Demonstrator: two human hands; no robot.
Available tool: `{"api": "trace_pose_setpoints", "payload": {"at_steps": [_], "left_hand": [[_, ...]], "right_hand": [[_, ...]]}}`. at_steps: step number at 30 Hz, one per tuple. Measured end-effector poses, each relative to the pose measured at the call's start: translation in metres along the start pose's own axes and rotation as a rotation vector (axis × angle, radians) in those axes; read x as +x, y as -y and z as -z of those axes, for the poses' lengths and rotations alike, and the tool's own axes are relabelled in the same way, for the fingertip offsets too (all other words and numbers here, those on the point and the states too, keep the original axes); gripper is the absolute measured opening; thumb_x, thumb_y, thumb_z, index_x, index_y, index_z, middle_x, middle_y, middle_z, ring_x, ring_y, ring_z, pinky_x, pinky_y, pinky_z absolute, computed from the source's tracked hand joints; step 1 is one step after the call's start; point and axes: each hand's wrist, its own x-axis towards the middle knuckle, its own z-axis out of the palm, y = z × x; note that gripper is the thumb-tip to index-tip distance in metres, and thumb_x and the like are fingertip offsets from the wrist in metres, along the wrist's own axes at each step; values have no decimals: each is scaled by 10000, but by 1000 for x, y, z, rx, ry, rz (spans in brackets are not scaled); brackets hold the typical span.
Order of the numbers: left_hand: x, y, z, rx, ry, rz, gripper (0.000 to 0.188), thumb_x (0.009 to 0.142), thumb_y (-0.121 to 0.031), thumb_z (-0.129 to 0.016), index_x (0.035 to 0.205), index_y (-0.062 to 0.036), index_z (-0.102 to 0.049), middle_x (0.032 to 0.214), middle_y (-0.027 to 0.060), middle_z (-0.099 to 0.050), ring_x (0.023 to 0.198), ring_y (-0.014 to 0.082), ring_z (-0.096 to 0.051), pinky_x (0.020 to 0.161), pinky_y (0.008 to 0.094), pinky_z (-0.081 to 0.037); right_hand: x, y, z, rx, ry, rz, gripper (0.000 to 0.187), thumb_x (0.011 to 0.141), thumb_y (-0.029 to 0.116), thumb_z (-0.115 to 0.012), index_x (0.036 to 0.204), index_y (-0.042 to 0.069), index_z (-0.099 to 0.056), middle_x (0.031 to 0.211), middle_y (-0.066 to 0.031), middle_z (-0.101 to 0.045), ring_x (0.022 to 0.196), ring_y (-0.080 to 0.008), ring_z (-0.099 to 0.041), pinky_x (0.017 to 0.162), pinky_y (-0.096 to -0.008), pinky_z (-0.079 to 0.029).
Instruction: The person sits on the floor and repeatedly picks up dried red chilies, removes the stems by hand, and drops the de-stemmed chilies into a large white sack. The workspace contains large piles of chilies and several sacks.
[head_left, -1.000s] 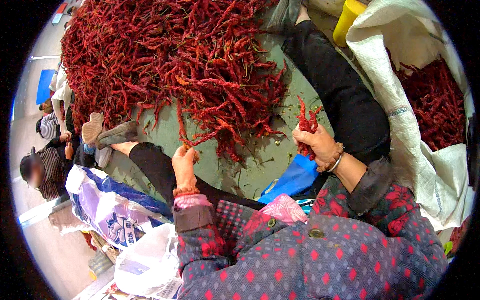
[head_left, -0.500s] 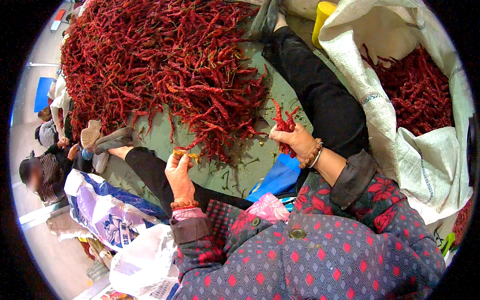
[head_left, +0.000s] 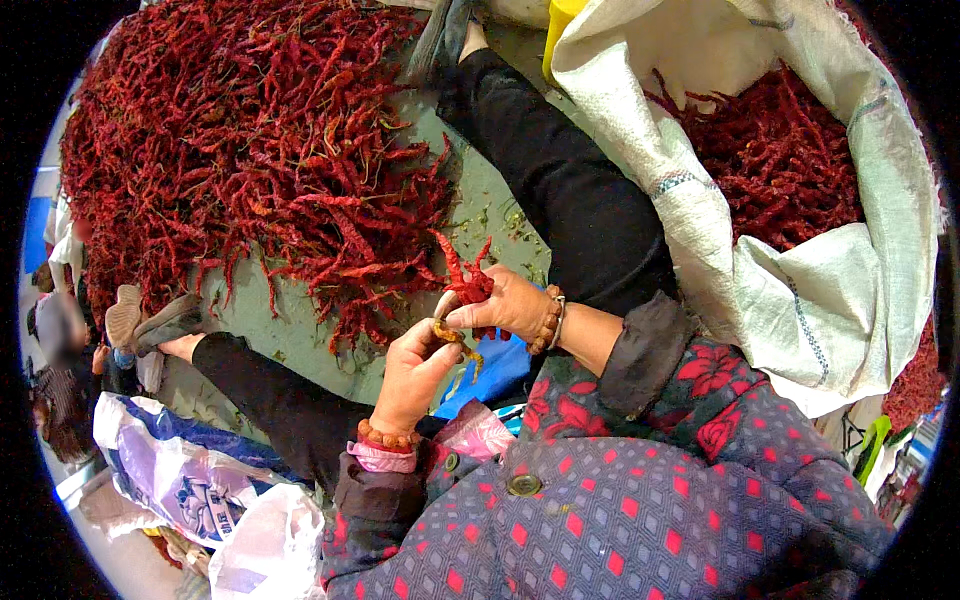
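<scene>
My left hand (head_left: 408, 375) pinches a yellowish, shrivelled chilli pepper (head_left: 447, 333) between thumb and fingertips. Meeting it is my right hand (head_left: 515, 305), closed round a small bunch of dried red chillies (head_left: 470, 285), with its thumb and fingertip at the yellowish one. Some tips of the red bunch poke out above and below the fist. Just beyond both hands spreads a large heap of dried red chillies (head_left: 250, 170) on the floor. To the right stands a white woven sack (head_left: 690, 190) with its mouth rolled wide, holding more red chillies (head_left: 775, 160).
My outstretched legs in black trousers (head_left: 570, 150) flank the near side of the heap. A purple-and-white plastic bag (head_left: 190, 470) and a white bag (head_left: 265, 545) lie at left. Something blue (head_left: 490, 375) is below my hands. Another person (head_left: 65, 390) sits at far left. A yellow container (head_left: 562, 30) stands behind the sack.
My hands were apart and have come together, the left bringing the yellowish chilli to the right hand's bunch. The whole view has shifted, so the heap and sack appear further left.
</scene>
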Motion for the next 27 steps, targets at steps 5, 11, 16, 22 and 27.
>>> {"api": "trace_pose_setpoints", "payload": {"at_steps": [5,11,16,22,27], "left_hand": [[2,5,3,55,63,27,190,763,-38,-521,944,12,-546,835,-11,-549,769,54,-492,695,209,-414],[6,14,10,129,147,-54,286,764,-46,-519,1042,18,-527,915,4,-554,848,75,-501,762,219,-414],[7,10,-3,-5,11,-62,181,832,-121,-500,945,12,-548,832,-12,-547,774,64,-478,704,211,-393],[11,0,9,641,-8,-406,133,754,-114,-528,848,-28,-564,723,86,-552,668,213,-527,611,301,-422],[3,-5,42,665,33,-293,120,758,-87,-538,859,-30,-566,767,75,-582,682,167,-565,585,274,-440]], "right_hand": [[-4,8,-3,-86,-55,-73,185,729,207,-630,805,42,-600,676,3,-580,590,-66,-514,547,-215,-415],[6,-13,1,-88,-72,54,183,734,225,-613,751,44,-596,656,10,-564,584,-64,-498,531,-223,-408],[2,-4,-5,-210,-183,157,159,751,165,-606,735,8,-585,633,-1,-556,589,-69,-500,546,-231,-417],[0,-7,-3,26,-98,4,144,753,196,-613,749,60,-565,606,33,-511,542,-58,-458,493,-218,-376],[2,-8,1,273,20,-17,145,748,207,-619,755,76,-555,640,36,-510,533,-56,-460,492,-216,-386]]}}
